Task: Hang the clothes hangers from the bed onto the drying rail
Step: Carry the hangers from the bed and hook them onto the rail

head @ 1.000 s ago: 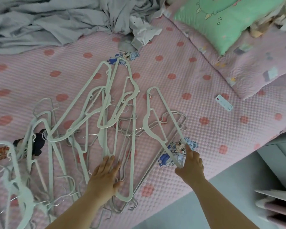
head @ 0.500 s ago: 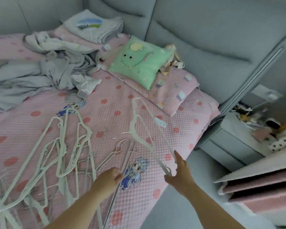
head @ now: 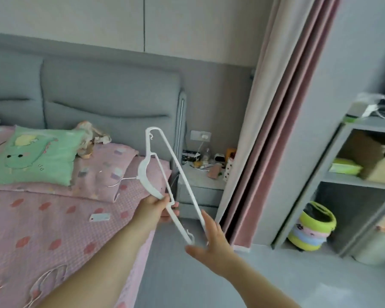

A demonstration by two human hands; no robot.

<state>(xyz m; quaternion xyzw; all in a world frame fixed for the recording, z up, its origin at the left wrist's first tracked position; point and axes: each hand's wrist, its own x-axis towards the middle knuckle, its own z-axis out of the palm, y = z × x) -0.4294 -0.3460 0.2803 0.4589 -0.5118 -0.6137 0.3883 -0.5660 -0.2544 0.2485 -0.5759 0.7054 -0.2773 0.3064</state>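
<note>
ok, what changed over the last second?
The white hanger came up off the bed and is now in the air past its edge, toward the bedside table. The left hand lifted off the bed and now grips the hanger's shoulder. The right hand, which pinched its corner, now lies with straight fingers against it. The green pillow stayed on the bed.

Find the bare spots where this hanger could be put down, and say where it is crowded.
Free for the white hanger: the pink bedspread between the green pillow and the small white remote, and the grey floor before the shelf unit. Crowded: the nightstand top, and the bedspread's near corner where hangers lie.
</note>
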